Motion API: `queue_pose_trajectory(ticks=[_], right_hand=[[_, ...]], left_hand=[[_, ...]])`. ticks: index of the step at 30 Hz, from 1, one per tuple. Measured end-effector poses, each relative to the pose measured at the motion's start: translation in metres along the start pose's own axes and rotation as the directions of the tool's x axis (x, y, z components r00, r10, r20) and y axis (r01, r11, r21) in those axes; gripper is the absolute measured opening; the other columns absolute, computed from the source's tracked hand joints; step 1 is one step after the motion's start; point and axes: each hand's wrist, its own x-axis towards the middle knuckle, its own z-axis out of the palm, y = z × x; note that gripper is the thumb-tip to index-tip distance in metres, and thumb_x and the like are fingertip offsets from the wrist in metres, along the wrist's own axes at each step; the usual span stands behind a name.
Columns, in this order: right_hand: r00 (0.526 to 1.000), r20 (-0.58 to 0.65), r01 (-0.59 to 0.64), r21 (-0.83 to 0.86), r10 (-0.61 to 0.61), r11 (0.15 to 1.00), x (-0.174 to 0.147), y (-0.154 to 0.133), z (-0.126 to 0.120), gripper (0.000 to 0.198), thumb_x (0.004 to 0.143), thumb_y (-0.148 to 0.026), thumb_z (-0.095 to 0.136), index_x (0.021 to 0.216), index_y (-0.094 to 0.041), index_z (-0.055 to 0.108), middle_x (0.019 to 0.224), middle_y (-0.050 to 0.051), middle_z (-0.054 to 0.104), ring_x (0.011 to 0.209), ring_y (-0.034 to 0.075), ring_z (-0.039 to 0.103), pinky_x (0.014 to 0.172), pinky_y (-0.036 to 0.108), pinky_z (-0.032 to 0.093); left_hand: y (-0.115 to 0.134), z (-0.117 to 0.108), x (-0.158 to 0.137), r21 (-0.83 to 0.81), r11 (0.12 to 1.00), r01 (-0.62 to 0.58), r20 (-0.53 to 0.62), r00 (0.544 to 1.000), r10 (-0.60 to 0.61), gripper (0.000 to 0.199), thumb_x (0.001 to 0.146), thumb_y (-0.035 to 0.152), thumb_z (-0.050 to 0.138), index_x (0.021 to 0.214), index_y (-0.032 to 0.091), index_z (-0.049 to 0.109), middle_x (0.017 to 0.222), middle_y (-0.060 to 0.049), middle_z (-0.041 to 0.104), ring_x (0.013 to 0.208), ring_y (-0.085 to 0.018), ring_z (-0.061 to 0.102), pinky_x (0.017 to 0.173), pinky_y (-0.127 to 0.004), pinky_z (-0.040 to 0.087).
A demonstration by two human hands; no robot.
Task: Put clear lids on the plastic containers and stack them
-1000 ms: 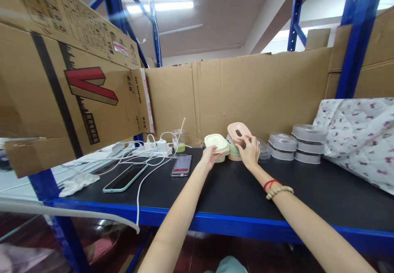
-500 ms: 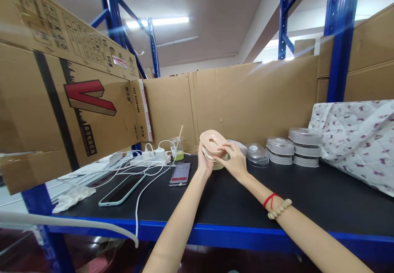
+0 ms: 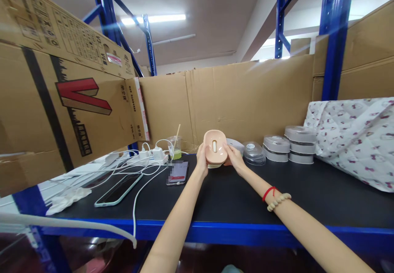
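A pink oval dish with a rounded slot in its middle is held up over the black tabletop, its hollow face turned toward me. Beneath its lower edge shows a cream-coloured part. My left hand is closed on the dish's left side, and my right hand grips the right side. Some fingers of both hands are hidden behind the dish. Just behind my right hand are a pale grey oval piece and a clear domed cover.
Stacked grey containers with clear lids stand at right, beside a patterned quilted cloth. To the left lie a phone, a pale-cased phone, tangled white cables around a power strip, and a cup. Cardboard walls the back.
The pink dish has turned from tilted to upright, its face toward me. My right hand has moved from the dish's front to its right side. The view has shifted slightly.
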Motion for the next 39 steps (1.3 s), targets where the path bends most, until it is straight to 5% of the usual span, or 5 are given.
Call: queue_pose_trajectory(ticks=[10,22,27,31,39], right_hand=[[0.988,-0.111,0.123,0.115,-0.110,0.986,0.005,0.002,-0.001,0.058,0.038,-0.051,0.075,0.081,-0.014,0.062,0.082,0.006,0.067,0.083,0.022,0.062,0.069,0.028,0.048],[0.873,-0.055,0.475,-0.139,-0.485,0.869,0.017,0.016,-0.006,0.048,0.067,-0.061,0.053,0.082,-0.017,0.065,0.092,0.010,0.068,0.090,0.024,0.061,0.077,0.034,0.047],[0.884,-0.193,0.292,-0.483,-0.425,0.825,0.016,0.008,-0.022,0.030,0.081,-0.036,0.045,0.096,-0.019,0.065,0.092,0.007,0.067,0.080,0.022,0.063,0.077,0.036,0.046],[0.854,-0.258,0.110,-0.759,-0.451,0.642,0.020,0.009,-0.046,0.045,0.074,-0.011,0.045,0.117,-0.015,0.059,0.120,0.014,0.057,0.113,0.028,0.051,0.093,0.042,0.038],[0.951,-0.261,-0.182,-0.905,-0.164,0.384,0.027,0.018,-0.073,0.058,0.079,-0.033,0.062,0.134,-0.022,0.049,0.140,0.019,0.032,0.128,0.030,0.038,0.102,0.040,0.029]], left_hand=[[0.008,0.008,-0.016,0.094,0.995,-0.041,0.092,0.995,0.033,0.020,0.055,0.019,0.073,0.075,0.013,0.069,0.075,-0.005,0.067,0.069,-0.014,0.058,0.064,-0.023,0.043],[0.000,0.008,-0.016,0.334,0.942,-0.031,0.092,0.996,0.000,0.011,0.063,0.020,0.076,0.070,0.014,0.068,0.078,-0.007,0.067,0.078,-0.018,0.061,0.072,-0.024,0.043],[0.008,0.011,-0.016,0.159,0.977,0.141,-0.108,0.986,-0.125,0.010,0.072,0.020,0.069,0.070,0.012,0.065,0.074,-0.006,0.065,0.067,-0.015,0.059,0.067,-0.024,0.044],[0.017,0.012,-0.018,-0.115,0.955,0.275,-0.136,0.948,-0.289,0.010,0.079,0.015,0.052,0.080,0.012,0.062,0.070,-0.004,0.063,0.060,-0.014,0.058,0.064,-0.025,0.046],[0.023,0.013,-0.027,-0.249,0.918,0.310,-0.061,0.940,-0.334,0.029,0.075,0.016,0.042,0.096,0.010,0.060,0.067,-0.006,0.063,0.058,-0.018,0.059,0.061,-0.028,0.048]])
